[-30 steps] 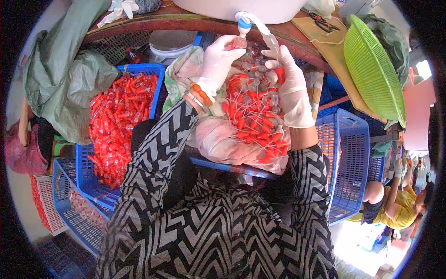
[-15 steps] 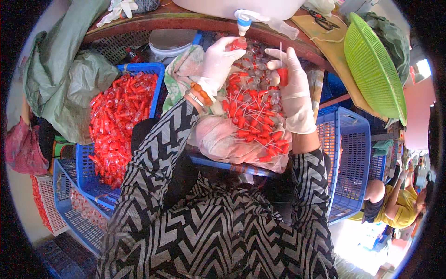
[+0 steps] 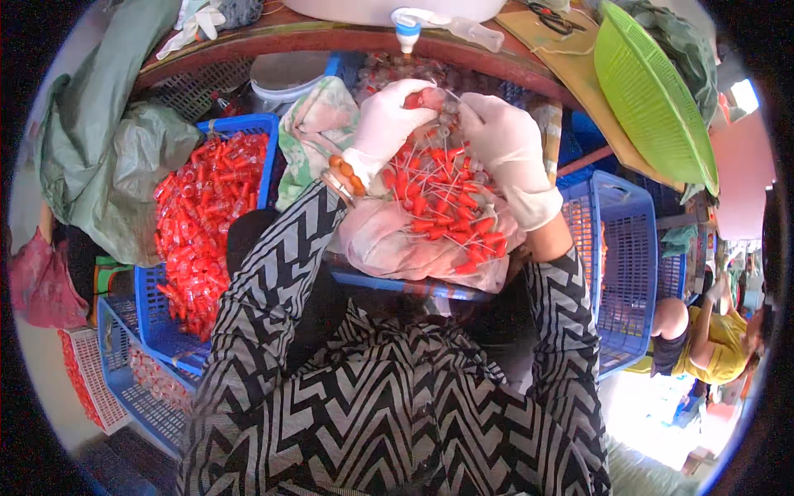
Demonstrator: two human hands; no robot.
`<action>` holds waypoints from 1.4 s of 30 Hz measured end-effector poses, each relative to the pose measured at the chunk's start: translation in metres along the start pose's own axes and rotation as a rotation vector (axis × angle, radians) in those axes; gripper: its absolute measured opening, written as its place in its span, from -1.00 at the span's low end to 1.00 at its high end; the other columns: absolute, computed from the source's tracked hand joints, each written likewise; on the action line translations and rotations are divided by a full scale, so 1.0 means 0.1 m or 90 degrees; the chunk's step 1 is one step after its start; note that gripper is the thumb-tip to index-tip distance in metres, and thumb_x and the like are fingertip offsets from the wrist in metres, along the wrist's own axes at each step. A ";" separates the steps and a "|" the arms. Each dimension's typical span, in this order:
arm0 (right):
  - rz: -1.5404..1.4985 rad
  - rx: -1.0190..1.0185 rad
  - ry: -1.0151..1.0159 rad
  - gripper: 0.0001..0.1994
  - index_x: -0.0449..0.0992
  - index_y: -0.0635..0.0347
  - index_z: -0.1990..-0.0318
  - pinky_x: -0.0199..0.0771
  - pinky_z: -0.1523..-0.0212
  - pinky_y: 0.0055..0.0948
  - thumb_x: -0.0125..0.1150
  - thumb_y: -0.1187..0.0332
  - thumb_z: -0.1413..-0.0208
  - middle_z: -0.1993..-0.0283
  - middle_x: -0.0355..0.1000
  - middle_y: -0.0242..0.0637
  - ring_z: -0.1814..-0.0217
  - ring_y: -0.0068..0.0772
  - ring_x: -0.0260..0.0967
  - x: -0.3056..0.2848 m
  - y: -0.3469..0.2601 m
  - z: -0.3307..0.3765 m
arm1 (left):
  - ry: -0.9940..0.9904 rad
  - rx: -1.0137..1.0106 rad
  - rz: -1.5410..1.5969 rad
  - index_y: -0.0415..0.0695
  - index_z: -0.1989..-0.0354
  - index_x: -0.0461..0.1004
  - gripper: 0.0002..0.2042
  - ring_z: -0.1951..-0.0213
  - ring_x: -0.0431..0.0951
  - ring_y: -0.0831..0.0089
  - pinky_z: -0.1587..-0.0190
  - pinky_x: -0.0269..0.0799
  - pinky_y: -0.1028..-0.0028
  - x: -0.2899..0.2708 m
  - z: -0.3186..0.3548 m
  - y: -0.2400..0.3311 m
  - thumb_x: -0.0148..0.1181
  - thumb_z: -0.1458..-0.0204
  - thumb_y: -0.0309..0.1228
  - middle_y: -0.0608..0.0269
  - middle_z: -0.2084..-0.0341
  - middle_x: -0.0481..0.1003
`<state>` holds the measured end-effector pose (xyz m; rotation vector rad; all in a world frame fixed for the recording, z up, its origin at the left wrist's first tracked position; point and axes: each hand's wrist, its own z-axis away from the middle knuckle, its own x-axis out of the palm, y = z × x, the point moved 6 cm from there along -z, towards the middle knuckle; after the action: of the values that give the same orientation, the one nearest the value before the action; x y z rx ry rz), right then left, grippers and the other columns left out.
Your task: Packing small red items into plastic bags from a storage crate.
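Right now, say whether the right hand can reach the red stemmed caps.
Probably yes: the red stemmed caps lie uncovered beside the right hand, though it seems busy near the bottle.

A small clear bottle [image 3: 428, 98], reddish inside, was held up over the far half of the blue container [image 3: 438, 289], partly covered, so its exact tilt could not be told. A thin pale stem [image 3: 451, 96] showed just beside it, its other end hidden. Red caps [image 3: 447, 190] with thin white stems lay heaped loosely at all angles, from the container's middle toward its near right corner.
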<state>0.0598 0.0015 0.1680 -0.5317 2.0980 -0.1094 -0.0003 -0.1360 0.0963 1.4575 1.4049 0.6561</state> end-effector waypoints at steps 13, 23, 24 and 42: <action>0.017 -0.101 -0.019 -0.72 0.39 0.21 0.22 0.35 0.32 -0.22 0.09 0.17 -0.09 0.41 0.39 -0.12 0.29 -0.09 0.39 0.04 -0.10 0.28 | -0.196 -0.026 -0.064 -0.22 0.27 0.50 -0.71 0.24 0.54 0.27 0.17 0.42 0.41 0.44 0.45 0.36 0.32 0.24 -0.49 0.08 0.32 0.54; -0.327 0.054 -0.207 -0.68 0.43 0.24 0.06 0.41 0.18 -0.43 0.21 0.28 -0.07 0.25 0.48 -0.08 0.23 -0.26 0.45 -0.08 0.25 0.70 | -0.329 -0.346 0.426 -0.32 -0.05 0.26 -0.66 0.25 0.48 0.46 0.25 0.38 0.56 0.51 0.83 0.29 0.03 -0.12 -0.46 0.10 0.20 0.45; -0.310 0.074 -0.217 -0.72 0.45 0.25 0.13 0.42 0.26 -0.43 0.21 0.28 -0.07 0.34 0.47 -0.08 0.32 -0.30 0.45 -0.07 0.26 0.73 | -0.331 -0.332 0.457 -0.31 -0.04 0.27 -0.67 0.31 0.45 0.50 0.28 0.36 0.58 0.54 0.84 0.29 0.04 -0.12 -0.46 0.12 0.23 0.46; -0.533 0.361 -0.090 -0.72 0.51 0.30 0.27 0.32 0.49 -0.63 0.24 0.22 -0.07 0.53 0.43 -0.38 0.55 -0.68 0.27 0.19 0.29 1.31 | -0.270 -0.066 0.114 -0.20 0.18 0.45 -0.67 0.24 0.48 0.16 0.16 0.41 0.36 0.53 0.92 0.15 0.25 0.21 -0.47 0.08 0.32 0.45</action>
<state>0.1488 0.0363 0.0722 -0.9840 1.4846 -1.0712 0.0970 -0.1083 0.0616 1.5428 0.9087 0.4839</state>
